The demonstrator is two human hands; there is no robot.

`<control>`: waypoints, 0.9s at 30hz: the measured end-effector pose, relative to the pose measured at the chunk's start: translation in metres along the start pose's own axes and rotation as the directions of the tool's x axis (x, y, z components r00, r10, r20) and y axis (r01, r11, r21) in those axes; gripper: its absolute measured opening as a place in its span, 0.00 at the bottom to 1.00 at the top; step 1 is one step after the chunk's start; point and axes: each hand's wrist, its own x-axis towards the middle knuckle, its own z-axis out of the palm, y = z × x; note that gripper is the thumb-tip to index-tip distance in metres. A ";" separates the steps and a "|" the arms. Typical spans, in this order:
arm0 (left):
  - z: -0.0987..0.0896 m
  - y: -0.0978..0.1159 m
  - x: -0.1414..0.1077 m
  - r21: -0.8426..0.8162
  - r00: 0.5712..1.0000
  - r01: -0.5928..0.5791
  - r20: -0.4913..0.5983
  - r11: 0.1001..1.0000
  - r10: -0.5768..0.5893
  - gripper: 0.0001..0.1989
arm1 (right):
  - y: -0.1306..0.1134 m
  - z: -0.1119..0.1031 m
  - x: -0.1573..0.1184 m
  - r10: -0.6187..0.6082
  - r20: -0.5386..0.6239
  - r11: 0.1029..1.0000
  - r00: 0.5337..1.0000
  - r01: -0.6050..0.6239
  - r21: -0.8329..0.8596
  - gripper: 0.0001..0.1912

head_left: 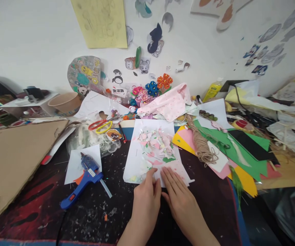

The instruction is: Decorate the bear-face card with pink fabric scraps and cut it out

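A white sheet of paper [134, 155] lies in the middle of the dark table mat, with a heap of pink, white and green paper scraps [160, 141] on it. My left hand [149, 191] is at the sheet's near edge, its fingers curled together; whatever they may hold is too small to make out. Beside it, my right hand [178, 191] rests flat on the near right part of the sheet, fingers stretched out and holding nothing. The two hands are close together, below the scraps.
A blue glue gun [88, 172] lies on white paper at the left, near cardboard [16, 160]. Red and yellow scissors [103, 127] are behind it. Twine [204, 147], coloured paper [247, 174] and a black phone [251, 145] lie at the right. Crafted flowers [151, 89] stand by the wall.
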 end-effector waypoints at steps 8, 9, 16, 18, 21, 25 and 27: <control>0.001 -0.003 0.000 -0.011 1.000 -0.004 0.012 1.000 0.004 0.13 | -0.001 0.001 -0.001 0.004 -0.011 1.000 1.000 -0.003 0.011 0.33; 0.001 -0.003 0.000 -0.013 1.000 0.004 0.016 1.000 -0.004 0.13 | -0.001 0.002 -0.002 0.007 -0.014 1.000 1.000 -0.007 0.014 0.34; 0.000 -0.001 0.000 -0.006 0.995 0.071 0.075 0.997 -0.070 0.16 | -0.002 0.006 -0.005 0.035 -0.008 0.998 0.999 -0.035 0.050 0.34; -0.002 0.000 0.001 -0.001 0.990 0.097 0.100 0.995 -0.096 0.18 | -0.002 0.006 -0.004 0.048 -0.008 0.996 0.999 -0.047 0.069 0.34; -0.004 0.002 0.002 -0.004 0.986 0.116 0.124 0.993 -0.115 0.20 | -0.001 0.005 -0.003 0.056 -0.001 0.992 0.998 -0.056 0.112 0.30; -0.006 0.004 0.000 -0.059 0.995 0.057 0.091 0.997 -0.051 0.19 | 0.004 -0.003 -0.008 0.114 0.012 0.978 0.993 -0.115 0.172 0.26; -0.010 0.005 -0.003 -0.090 0.998 -0.015 0.063 0.996 0.021 0.19 | 0.007 -0.012 -0.017 0.202 -0.033 0.957 0.979 -0.190 0.218 0.24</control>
